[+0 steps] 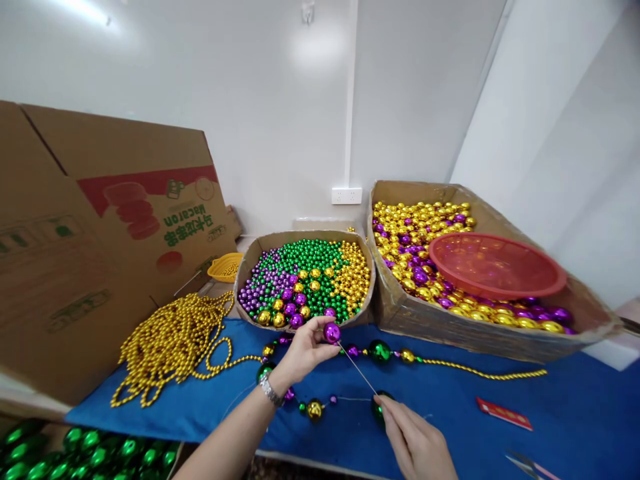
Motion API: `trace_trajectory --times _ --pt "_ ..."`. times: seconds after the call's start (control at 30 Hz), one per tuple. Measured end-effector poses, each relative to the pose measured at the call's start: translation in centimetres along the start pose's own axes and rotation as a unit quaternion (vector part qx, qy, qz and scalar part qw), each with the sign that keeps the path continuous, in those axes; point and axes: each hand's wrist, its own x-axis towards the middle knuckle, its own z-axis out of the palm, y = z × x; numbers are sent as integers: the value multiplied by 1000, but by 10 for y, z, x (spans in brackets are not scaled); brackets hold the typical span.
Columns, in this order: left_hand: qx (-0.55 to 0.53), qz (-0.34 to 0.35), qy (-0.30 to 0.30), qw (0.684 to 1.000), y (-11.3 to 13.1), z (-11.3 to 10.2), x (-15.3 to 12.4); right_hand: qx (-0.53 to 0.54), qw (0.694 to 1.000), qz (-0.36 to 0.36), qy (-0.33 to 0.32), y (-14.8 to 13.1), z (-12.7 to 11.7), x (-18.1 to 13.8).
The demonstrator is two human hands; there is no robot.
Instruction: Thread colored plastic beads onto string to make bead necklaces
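My left hand (pixel 301 349) pinches a shiny purple bead (pixel 331 332) at the front edge of a round cardboard box (pixel 245 273) filled with purple, green and gold beads. A thin needle (pixel 357 369) runs from that bead down to my right hand (pixel 415 440), which grips its lower end beside a green bead (pixel 379 408). A partly strung line of green, gold and purple beads (pixel 380 351) lies on the blue cloth (pixel 575 413) under my hands. A watch sits on my left wrist.
A large cardboard box (pixel 400 310) of gold and purple beads holds a red plastic basin (pixel 495 265) at right. A heap of gold bead strings (pixel 173 340) lies at left beside a big leaning carton (pixel 90 233). Scissors (pixel 530 463) and a red packet (pixel 503 413) lie at lower right.
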Motion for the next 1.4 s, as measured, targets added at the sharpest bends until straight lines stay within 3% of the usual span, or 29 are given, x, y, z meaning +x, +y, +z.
trace_trajectory --times 0.23,0.43,0.73,1.13,1.4 --pt "12 22 17 1000 3 0 -2 -12 1000 3 5 3 -2 -2" --pt "72 63 -47 994 6 -6 -6 -8 1000 4 12 3 -3 -1" --pt "53 29 -65 996 2 -11 -10 -20 1000 -4 1 5 -5 -1" --pt "199 59 -140 968 23 -25 -13 -158 986 -53 -15 12 -18 -2" --pt "56 -1 -172 984 17 -26 -16 -162 985 -63 -11 12 -21 -3"
